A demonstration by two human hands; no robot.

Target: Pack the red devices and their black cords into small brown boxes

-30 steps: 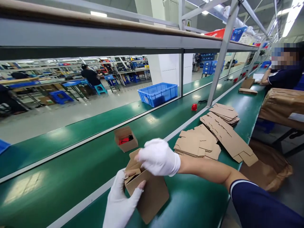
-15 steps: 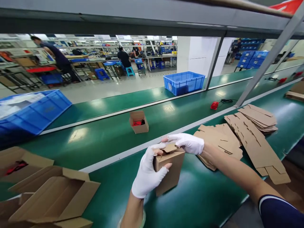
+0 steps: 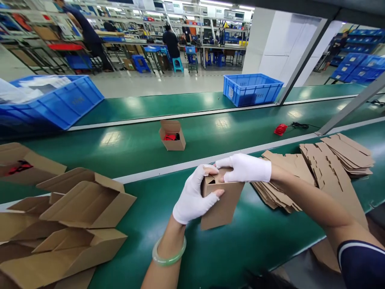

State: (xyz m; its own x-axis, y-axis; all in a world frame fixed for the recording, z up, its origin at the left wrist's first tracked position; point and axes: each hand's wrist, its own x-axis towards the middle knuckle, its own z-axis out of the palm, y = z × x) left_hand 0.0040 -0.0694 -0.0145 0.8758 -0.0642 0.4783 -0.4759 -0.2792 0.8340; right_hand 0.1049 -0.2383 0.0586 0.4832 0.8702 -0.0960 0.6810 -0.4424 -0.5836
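Observation:
A small brown cardboard box (image 3: 222, 206) stands upright on the green work surface, between my hands. My left hand (image 3: 195, 196), in a white glove with bare fingertips, grips its left side and upper edge, thumb on the near face. Over the top lies my right hand (image 3: 245, 168), gloved the same way, its fingers pressing on the flaps at the end. A small dark gap shows at the left of the flaps. The right hand's fingers are partly hidden behind the flaps and the glove.
Open cardboard boxes (image 3: 90, 204) crowd the left. Flat cardboard blanks (image 3: 331, 172) lie in stacks at right. On the belt are an open box with red items (image 3: 174, 142) and a red device with a cable (image 3: 280, 129). Blue crates (image 3: 252, 90) stand beyond; people work behind.
My right hand has moved further over the box top, and the flap that stood up is now pressed lower. The view has tilted downward; the left hand keeps its grip.

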